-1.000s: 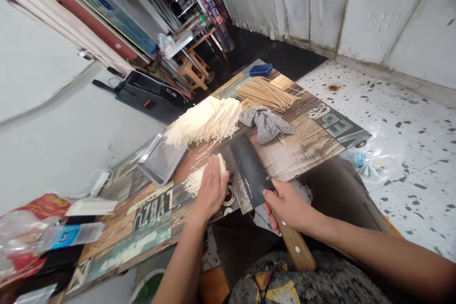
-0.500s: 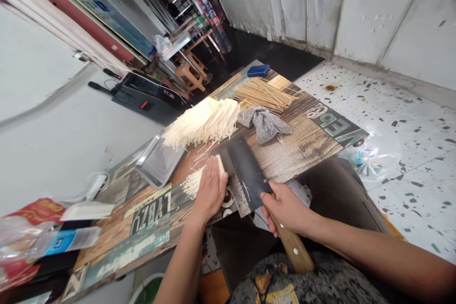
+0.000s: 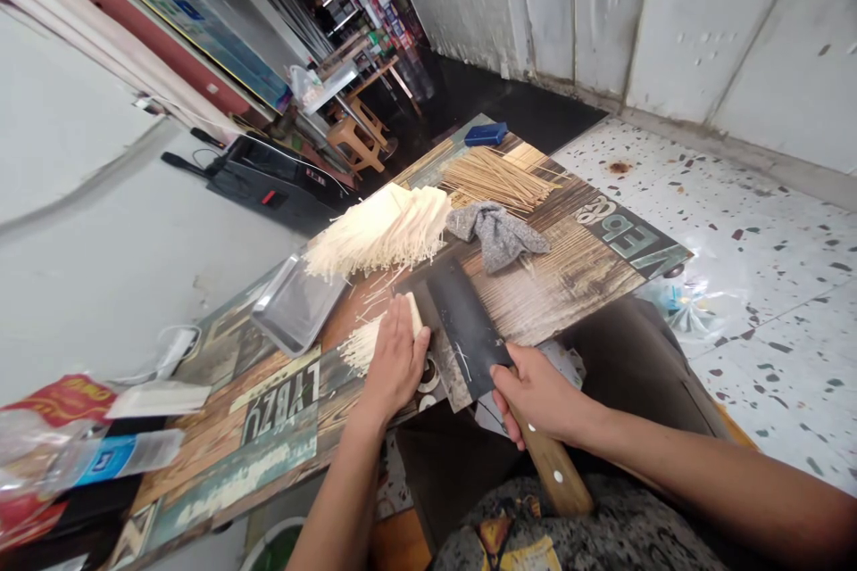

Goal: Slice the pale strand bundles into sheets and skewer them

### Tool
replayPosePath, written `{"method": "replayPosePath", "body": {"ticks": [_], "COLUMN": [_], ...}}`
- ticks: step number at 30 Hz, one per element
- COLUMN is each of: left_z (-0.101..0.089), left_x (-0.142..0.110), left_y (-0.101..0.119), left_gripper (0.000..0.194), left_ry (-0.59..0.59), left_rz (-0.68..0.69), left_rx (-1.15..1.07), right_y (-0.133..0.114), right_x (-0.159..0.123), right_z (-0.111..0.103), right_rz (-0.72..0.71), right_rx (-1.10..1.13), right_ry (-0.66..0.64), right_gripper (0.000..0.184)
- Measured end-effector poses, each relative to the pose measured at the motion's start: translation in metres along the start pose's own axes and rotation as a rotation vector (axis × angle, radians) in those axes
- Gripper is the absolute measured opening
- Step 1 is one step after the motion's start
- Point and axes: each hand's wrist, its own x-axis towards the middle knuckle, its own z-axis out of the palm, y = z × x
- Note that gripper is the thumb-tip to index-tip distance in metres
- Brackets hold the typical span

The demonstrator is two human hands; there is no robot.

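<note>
My left hand [image 3: 395, 361] lies palm down with fingers together on a small pale block cut into thin strips [image 3: 365, 342] on the printed wooden table [image 3: 576, 272]. My right hand [image 3: 539, 397] is wrapped round the wooden handle of a dark cleaver [image 3: 461, 326], whose blade rests against the right end of the pale block beside my left fingers. A large heap of pale cut strips [image 3: 381, 232] lies just beyond.
A metal tray [image 3: 298, 303] sits left of the heap. A grey cloth [image 3: 499, 232], a bundle of bamboo skewers [image 3: 495, 178] and a blue box [image 3: 487, 134] lie farther along. Bags and a plastic bottle [image 3: 100, 459] crowd the near left end. Speckled floor runs along the right.
The view has shifted slightly. Both hands and the cleaver stay in almost the same place on the pale block.
</note>
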Motion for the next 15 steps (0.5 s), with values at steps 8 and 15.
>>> {"method": "replayPosePath", "body": {"ticks": [8, 15], "left_z": [0.001, 0.0025], "left_x": [-0.0009, -0.0014], "left_y": [-0.001, -0.0014], "left_gripper": [0.063, 0.063], "left_ry": [0.022, 0.03], "left_rz": [0.018, 0.031], "left_rx": [-0.002, 0.006], "right_y": [0.0011, 0.0049], "right_x": [-0.0007, 0.0], "right_z": [0.0012, -0.0008], "right_rz": [-0.012, -0.02], "right_rx": [0.008, 0.014], "right_ry": [0.013, 0.012], "right_gripper": [0.013, 0.014]}}
